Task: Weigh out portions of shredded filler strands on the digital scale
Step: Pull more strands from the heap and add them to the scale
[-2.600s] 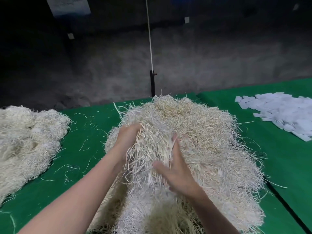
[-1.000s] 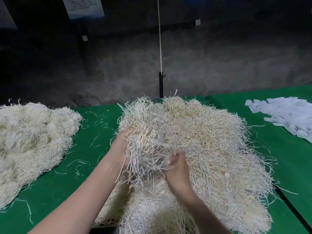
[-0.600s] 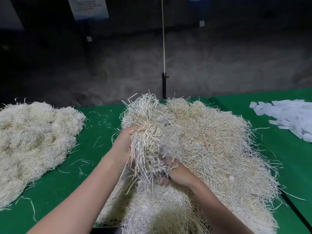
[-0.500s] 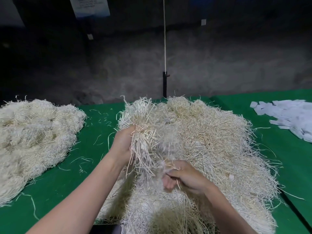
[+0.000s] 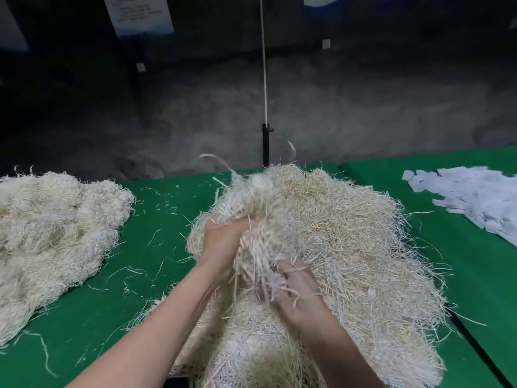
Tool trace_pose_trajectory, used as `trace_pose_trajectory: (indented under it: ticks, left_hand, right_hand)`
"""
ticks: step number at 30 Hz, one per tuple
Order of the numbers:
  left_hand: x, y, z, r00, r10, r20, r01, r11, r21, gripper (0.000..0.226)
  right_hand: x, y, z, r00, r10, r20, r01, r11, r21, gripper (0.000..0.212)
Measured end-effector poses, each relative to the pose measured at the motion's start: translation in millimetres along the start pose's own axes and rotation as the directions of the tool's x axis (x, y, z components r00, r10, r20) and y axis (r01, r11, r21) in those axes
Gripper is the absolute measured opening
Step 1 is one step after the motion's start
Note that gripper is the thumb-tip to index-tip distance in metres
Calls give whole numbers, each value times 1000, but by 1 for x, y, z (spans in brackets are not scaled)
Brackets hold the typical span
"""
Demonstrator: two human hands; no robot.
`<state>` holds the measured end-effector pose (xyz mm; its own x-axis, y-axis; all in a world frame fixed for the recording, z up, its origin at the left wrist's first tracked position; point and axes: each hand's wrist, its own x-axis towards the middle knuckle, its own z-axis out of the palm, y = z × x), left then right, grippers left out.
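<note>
Pulling a portion loose, nothing weighed yet

My left hand (image 5: 221, 242) grips a clump (image 5: 257, 217) of shredded filler strands, lifted off the big heap (image 5: 363, 247) that spreads under and beyond both hands. My right hand (image 5: 299, 292), just beside it and nearer me, curls its fingers into the clump's lower ends, though blur hides the exact grip. I judge this an early step: the portion is not yet free of the heap, and I cannot make out the scale. Another heap (image 5: 56, 233) lies well to my left on the green bench (image 5: 156, 289), with white paper slips (image 5: 475, 203) far to my right.
</note>
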<state>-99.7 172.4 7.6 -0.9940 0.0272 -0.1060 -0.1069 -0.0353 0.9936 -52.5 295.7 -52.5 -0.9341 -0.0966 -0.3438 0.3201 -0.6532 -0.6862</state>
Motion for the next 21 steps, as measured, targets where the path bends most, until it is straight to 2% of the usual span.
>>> trace_pose_trajectory:
  ticks: [1,2,4,5,7,10,11,12,14,15,16,18,20,21]
  left_hand:
    - [-1,-5,-7,999,33,-13,-29,978,207,69]
    - [-4,-9,-12,999,17,34,-27,941,338,80]
    - [-10,-18,-19,965,-139,224,14,875,484,98]
    - [-12,-20,-20,928,-211,307,21,852,524,103]
    - [-17,-22,-15,876,-270,399,-9,819,573,102]
    - [-10,-32,-4,916,-260,306,21,792,610,141]
    - [-7,-37,0,930,-238,281,30,808,588,143]
    - [-4,-42,3,949,-206,240,35,822,568,133]
    - [2,-47,12,989,-123,82,65,862,503,87]
    - [3,-48,15,996,-91,11,76,881,466,72]
    - [6,-45,17,997,-77,-17,77,895,440,71]
    - [16,-31,21,994,-50,-100,74,964,254,86]
    - [21,-13,17,984,-46,-174,68,990,122,87]
    - [21,-4,17,986,-51,-157,67,993,99,76]
  right_hand:
    - [-2,-8,0,1000,6,-12,-6,1000,4,17]
    - [-1,-14,1,1000,8,-4,-8,1000,22,21]
    - [-2,-25,7,1000,-2,-12,2,1000,19,27]
    - [-2,-29,11,1000,-1,-20,1,1000,-13,26]
    - [-1,-33,19,1000,5,-19,-7,997,-79,22]
    - [2,-39,24,1000,23,-14,-24,994,-104,20]
    - [2,-41,24,999,31,38,-28,997,-68,20]
    - [1,-43,23,995,47,91,-47,999,-6,24]
    - [-7,-49,21,981,81,177,-91,995,50,13]
    - [-11,-52,18,981,65,184,-73,997,37,14]
    - [-15,-56,14,984,26,174,-21,999,-28,16]
    - [-16,-66,2,982,-121,146,151,965,-213,18]
    - [-9,-75,-12,935,-351,40,327,817,-474,21]
    - [-3,-76,-17,887,-462,3,371,708,-601,26]
